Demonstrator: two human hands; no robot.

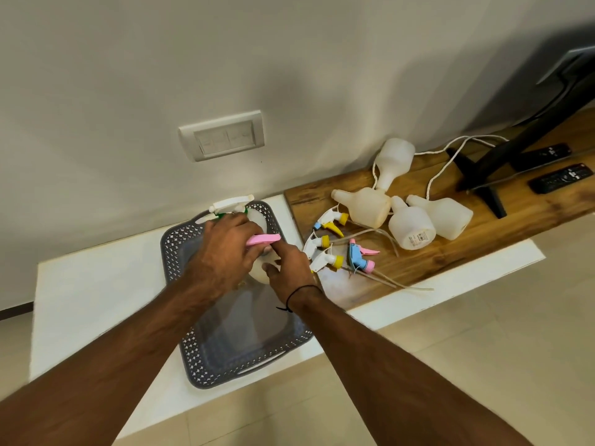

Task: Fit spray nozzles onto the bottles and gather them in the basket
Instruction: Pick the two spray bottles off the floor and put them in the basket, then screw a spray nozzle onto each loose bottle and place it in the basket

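Over the grey basket (pixel 199 352), the left hand (pixel 225 252) is curling its fingers around a pink-triggered nozzle (pixel 262 239), trigger pointing right. Right hand (pixel 289 268) fingers are gripping the white bottle (pixel 262 272) below, its long axis roughly upright.

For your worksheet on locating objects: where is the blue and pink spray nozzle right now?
The blue and pink spray nozzle lies loose on the wooden board, right of the basket, beside the yellow-tipped nozzles.

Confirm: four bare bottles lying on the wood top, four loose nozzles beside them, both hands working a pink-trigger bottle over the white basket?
One slip: the basket is grey, not white, as the head view shows. The rest stands: four bare bottles and four loose nozzles on the wood top, with the left hand and right hand on the pink-trigger bottle.
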